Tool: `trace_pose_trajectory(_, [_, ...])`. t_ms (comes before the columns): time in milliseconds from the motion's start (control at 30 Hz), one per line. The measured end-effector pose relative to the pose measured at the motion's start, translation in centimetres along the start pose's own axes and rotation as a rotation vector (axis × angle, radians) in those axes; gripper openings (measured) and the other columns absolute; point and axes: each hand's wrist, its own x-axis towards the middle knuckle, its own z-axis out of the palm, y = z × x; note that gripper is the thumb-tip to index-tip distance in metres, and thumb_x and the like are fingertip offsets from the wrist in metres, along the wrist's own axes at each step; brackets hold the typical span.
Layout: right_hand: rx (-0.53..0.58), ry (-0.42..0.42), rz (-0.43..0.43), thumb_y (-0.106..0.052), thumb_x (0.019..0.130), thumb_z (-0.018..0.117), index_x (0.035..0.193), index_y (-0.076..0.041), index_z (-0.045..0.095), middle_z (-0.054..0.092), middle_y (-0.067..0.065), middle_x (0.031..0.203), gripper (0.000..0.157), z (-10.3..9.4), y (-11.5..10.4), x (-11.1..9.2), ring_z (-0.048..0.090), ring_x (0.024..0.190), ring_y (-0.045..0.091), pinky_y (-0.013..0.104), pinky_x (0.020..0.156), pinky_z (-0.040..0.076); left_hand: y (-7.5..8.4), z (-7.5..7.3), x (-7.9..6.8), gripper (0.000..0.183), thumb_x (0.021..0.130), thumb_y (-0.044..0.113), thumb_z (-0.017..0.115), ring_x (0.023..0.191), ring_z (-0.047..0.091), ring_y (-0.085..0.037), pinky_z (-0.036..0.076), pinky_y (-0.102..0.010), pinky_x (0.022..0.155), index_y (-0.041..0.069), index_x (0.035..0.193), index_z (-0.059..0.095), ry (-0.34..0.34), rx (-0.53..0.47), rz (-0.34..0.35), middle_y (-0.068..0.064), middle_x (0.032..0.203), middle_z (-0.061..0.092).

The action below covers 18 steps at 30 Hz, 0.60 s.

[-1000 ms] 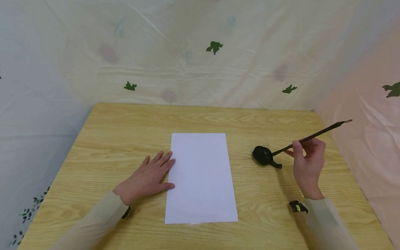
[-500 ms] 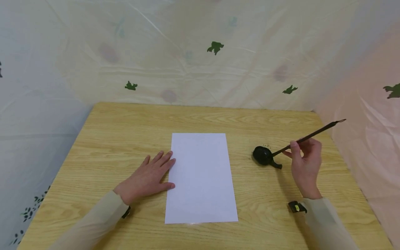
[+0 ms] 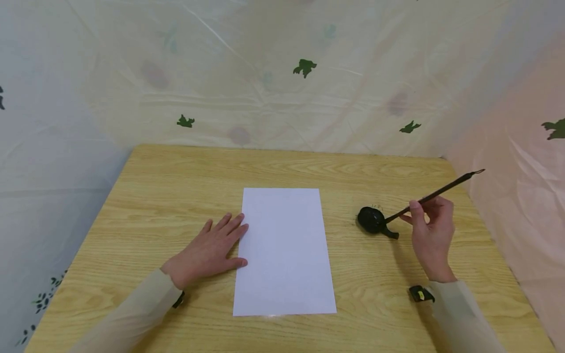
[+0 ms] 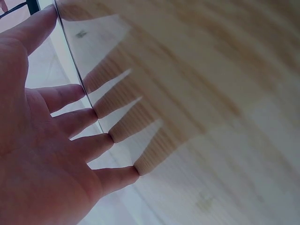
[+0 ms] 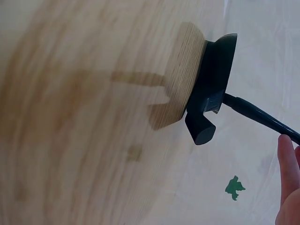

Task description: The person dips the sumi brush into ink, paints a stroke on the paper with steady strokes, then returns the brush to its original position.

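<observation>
A sheet of white paper (image 3: 284,255) lies upright in front of me on the wooden table. My left hand (image 3: 205,257) is spread flat, its fingertips and thumb tip on the paper's left edge; the left wrist view shows the straight fingers (image 4: 77,123) touching the surface. To the right, my right hand (image 3: 434,240) pinches a dark calligraphy brush (image 3: 446,189) partway along its handle. The brush slants down to the left into a small black ink dish (image 3: 371,219) with a short curved handle. In the right wrist view the dish's wall (image 5: 215,70) hides the brush tip.
The wood-grain table (image 3: 185,181) carries a few small dark specks just behind the dish. A pale curtain (image 3: 247,88) with green leaf-like shapes hangs behind the table, and a pinkish one (image 3: 521,215) along the right side.
My right hand has shifted slightly left, and the brush's upper end has moved left with it. Its tip stays at the dish. The left hand and the paper remain where they were.
</observation>
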Motion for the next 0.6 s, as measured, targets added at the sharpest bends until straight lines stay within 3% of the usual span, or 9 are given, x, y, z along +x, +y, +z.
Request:
trace_pose_trajectory(433, [-0.057, -0.005, -0.050, -0.003, 0.105, 0.057, 0.124, 0.017, 0.043, 0.055, -0.004, 0.103, 0.031, -0.32, 0.34, 0.01, 0.066, 0.091, 0.006, 0.016, 0.077, 0.057, -0.12, 0.10, 0.20, 0.082, 0.098, 0.052, 0.066, 0.156, 0.017, -0.040, 0.019, -0.072, 0.117, 0.005, 0.160, 0.038, -0.011, -0.005, -0.016, -0.014, 0.170, 0.024])
trace_pose_trajectory(600, [-0.054, 0.004, -0.066, 0.005, 0.103, 0.057, 0.122, 0.021, 0.042, 0.055, -0.008, 0.104, 0.029, -0.33, 0.15, 0.12, 0.066, 0.091, 0.006, 0.015, 0.077, 0.056, -0.08, 0.08, 0.20, 0.082, 0.098, 0.052, 0.067, 0.156, 0.017, -0.041, 0.019, -0.072, 0.117, 0.005, 0.160, 0.039, -0.014, -0.008, -0.022, -0.013, 0.170, 0.024])
